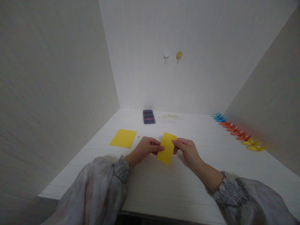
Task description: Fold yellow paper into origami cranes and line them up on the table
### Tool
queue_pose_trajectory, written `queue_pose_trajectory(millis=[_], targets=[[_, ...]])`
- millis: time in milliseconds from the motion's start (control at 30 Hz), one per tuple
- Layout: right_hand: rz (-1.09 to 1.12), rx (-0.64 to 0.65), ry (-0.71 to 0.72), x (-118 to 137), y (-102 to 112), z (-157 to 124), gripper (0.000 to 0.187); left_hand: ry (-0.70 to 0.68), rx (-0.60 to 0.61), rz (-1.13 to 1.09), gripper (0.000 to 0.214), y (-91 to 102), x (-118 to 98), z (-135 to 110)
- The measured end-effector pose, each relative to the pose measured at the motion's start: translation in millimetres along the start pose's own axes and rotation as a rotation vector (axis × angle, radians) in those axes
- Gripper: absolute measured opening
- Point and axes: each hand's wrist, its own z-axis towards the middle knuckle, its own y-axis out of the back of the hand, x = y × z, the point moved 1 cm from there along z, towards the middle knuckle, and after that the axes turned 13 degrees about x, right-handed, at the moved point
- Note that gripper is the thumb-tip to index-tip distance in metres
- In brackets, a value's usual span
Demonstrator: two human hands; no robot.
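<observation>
A yellow rectangle of folded paper (167,149) is held up above the white table, between my two hands. My left hand (150,146) pinches its left edge, thumb on top. On the opposite edge, my right hand (186,148) grips the paper between thumb and fingers. A flat yellow paper sheet (123,138) lies on the table to the left of my left hand, touched by neither hand. The undersides of the fingers behind the held paper are hidden.
Folded paper figures stand in a row along the right wall: blue (219,117), orange-red (235,129) and yellow (253,144). A dark, blurred-out object (149,117) lies near the back wall. A tiny orange scrap (139,136) sits beside the sheet. Two hooks (179,55) hang on the back wall.
</observation>
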Motion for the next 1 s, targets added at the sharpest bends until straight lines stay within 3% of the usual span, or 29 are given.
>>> queue_pose_trajectory(millis=[267, 500, 633, 833, 1000], targets=[[-0.011, -0.036, 0.013, -1, 3, 1, 0.030, -0.004, -0.036, 0.041, 0.023, 4.3, 6, 1], [0.020, -0.094, 0.041, -8, 11, 3, 0.030, 0.063, 0.023, 0.004, 0.026, 1.0, 3, -2], [0.038, -0.070, 0.040, -9, 11, 4, 0.029, 0.049, 0.011, 0.010, 0.024, 1.6, 2, -3], [0.050, -0.091, 0.035, -7, 12, 4, 0.027, 0.029, 0.094, 0.056, 0.028, 2.6, 2, -3], [0.037, -0.092, 0.017, -9, 11, 4, 0.027, 0.014, 0.070, 0.023, 0.026, 5.2, 7, -1]])
